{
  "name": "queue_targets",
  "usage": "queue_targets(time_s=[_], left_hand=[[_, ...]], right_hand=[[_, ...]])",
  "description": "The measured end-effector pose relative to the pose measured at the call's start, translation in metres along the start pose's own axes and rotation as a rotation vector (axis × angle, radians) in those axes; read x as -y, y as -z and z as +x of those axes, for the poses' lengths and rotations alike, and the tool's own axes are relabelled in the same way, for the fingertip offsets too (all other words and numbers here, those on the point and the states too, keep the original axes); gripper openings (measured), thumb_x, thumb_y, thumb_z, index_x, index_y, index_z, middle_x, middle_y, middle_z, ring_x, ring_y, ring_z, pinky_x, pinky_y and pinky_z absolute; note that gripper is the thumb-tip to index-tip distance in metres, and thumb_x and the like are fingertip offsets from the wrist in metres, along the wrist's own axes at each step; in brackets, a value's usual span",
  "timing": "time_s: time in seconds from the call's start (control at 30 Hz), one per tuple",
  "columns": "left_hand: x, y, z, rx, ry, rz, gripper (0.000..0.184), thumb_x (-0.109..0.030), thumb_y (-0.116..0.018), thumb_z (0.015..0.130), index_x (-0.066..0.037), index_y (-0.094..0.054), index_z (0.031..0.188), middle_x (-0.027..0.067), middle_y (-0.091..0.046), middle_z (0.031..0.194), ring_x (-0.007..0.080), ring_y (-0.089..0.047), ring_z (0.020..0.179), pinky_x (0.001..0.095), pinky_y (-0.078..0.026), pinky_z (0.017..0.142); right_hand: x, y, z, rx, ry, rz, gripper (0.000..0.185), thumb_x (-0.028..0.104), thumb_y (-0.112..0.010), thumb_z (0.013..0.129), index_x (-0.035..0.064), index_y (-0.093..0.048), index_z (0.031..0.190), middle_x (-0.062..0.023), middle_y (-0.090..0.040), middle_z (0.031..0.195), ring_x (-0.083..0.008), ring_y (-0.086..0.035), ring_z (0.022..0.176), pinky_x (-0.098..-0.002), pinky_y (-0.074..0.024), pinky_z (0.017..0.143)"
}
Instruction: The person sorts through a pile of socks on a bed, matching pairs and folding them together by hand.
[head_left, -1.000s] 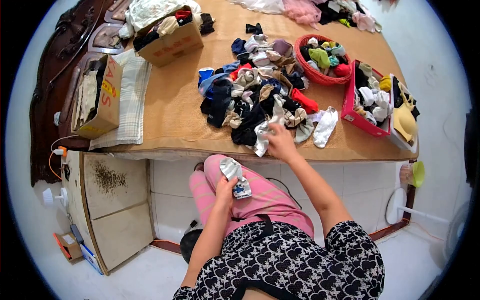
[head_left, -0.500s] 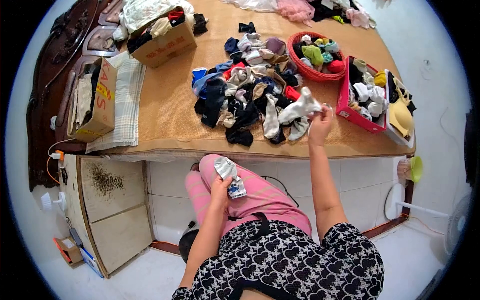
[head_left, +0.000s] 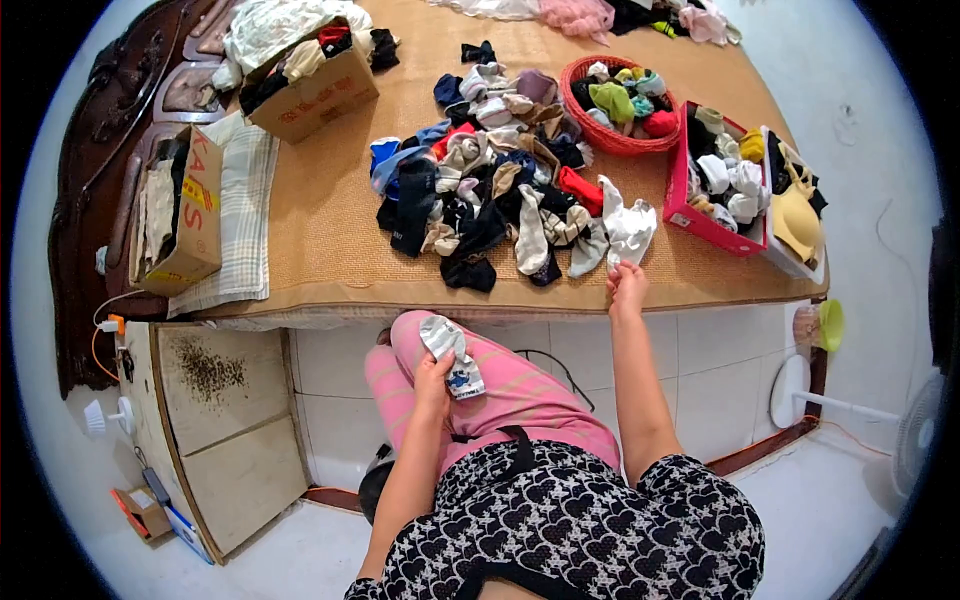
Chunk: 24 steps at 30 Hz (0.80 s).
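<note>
My left hand (head_left: 433, 380) is closed around a light grey sock (head_left: 464, 381) with a blue figure and lettering, held over my pink-clad lap. Out to the right, my right hand (head_left: 627, 288) pinches the lower end of a white sock (head_left: 630, 230) at the bed's front edge. That sock spreads upward beside a large mixed heap of socks (head_left: 480, 190). Within the heap, a red sock (head_left: 581, 190) and a cream sock (head_left: 531, 230) lie nearest to it.
A red basket (head_left: 644, 147) and a pink box (head_left: 678, 213), both holding rolled socks, stand right of the heap. Beyond the box is a white bin with a yellow bra (head_left: 797, 228). Two cardboard boxes (head_left: 325, 98) of clothes sit at left. A wooden cabinet (head_left: 240, 480) stands below.
My right hand has moved slightly down and left, and the white sock now hangs spread upright instead of stretching leftward. My left hand keeps the grey sock in nearly the same place.
</note>
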<state>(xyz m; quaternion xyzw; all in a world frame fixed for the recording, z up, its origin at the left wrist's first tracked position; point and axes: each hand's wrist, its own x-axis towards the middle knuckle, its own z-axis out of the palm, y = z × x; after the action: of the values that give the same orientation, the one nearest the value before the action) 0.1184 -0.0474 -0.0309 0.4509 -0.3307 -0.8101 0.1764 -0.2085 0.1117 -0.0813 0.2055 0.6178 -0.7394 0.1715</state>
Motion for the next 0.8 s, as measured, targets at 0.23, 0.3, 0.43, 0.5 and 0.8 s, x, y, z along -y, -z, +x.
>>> queue_targets(time_s=[0.23, 0.3, 0.43, 0.5, 0.8], left_hand=[[-0.007, -0.006, -0.001, 0.009, -0.007, 0.011, 0.021, -0.011, -0.052, 0.090, 0.000, -0.058, 0.106, 0.0113, -0.068, 0.094, 0.0190, -0.065, 0.079, 0.0317, -0.053, 0.071], [-0.007, -0.008, -0.002, 0.006, -0.011, 0.010, 0.021, -0.011, -0.052, 0.090, 0.001, -0.059, 0.106, 0.0112, -0.068, 0.093, 0.0190, -0.065, 0.079, 0.0316, -0.053, 0.071], [-0.006, -0.004, -0.002, 0.021, -0.011, -0.015, 0.020, -0.011, -0.051, 0.090, 0.001, -0.060, 0.103, 0.0109, -0.067, 0.092, 0.0185, -0.065, 0.079, 0.0309, -0.053, 0.071], [-0.005, -0.002, 0.001, 0.019, 0.004, -0.003, 0.019, -0.011, -0.050, 0.090, 0.001, -0.060, 0.102, 0.0107, -0.067, 0.092, 0.0183, -0.065, 0.079, 0.0306, -0.053, 0.071], [-0.004, 0.000, 0.001, 0.044, -0.001, -0.007, 0.019, -0.012, -0.051, 0.091, -0.001, -0.060, 0.103, 0.0099, -0.068, 0.091, 0.0178, -0.065, 0.079, 0.0309, -0.053, 0.072]], right_hand=[[-0.002, -0.032, -0.011, 0.268, 0.336, -0.222, 0.015, 0.006, -0.055, 0.082, 0.0019, -0.064, 0.093, -0.0043, -0.060, 0.092, -0.0108, -0.057, 0.070, -0.0236, -0.0473, 0.061], [-0.009, -0.046, -0.014, 0.442, 0.338, -0.369, 0.016, 0.008, -0.058, 0.081, 0.0031, -0.067, 0.093, -0.0069, -0.056, 0.103, -0.0125, -0.058, 0.073, -0.0252, -0.0479, 0.067], [-0.025, -0.074, -0.032, 0.500, 0.566, -0.702, 0.026, 0.017, -0.065, 0.076, 0.0067, -0.069, 0.099, -0.0161, -0.045, 0.117, -0.0299, -0.050, 0.107, -0.0338, -0.0416, 0.091], [-0.031, -0.083, -0.044, 0.417, 0.664, -0.885, 0.031, 0.017, -0.064, 0.077, 0.0041, -0.066, 0.105, -0.0184, -0.042, 0.122, -0.0323, -0.050, 0.108, -0.0348, -0.0411, 0.093], [-0.012, -0.064, -0.031, 0.073, 0.789, -0.568, 0.025, 0.010, -0.058, 0.082, 0.0017, -0.064, 0.105, -0.0141, -0.051, 0.108, -0.0272, -0.055, 0.095, -0.0354, -0.0441, 0.087]])
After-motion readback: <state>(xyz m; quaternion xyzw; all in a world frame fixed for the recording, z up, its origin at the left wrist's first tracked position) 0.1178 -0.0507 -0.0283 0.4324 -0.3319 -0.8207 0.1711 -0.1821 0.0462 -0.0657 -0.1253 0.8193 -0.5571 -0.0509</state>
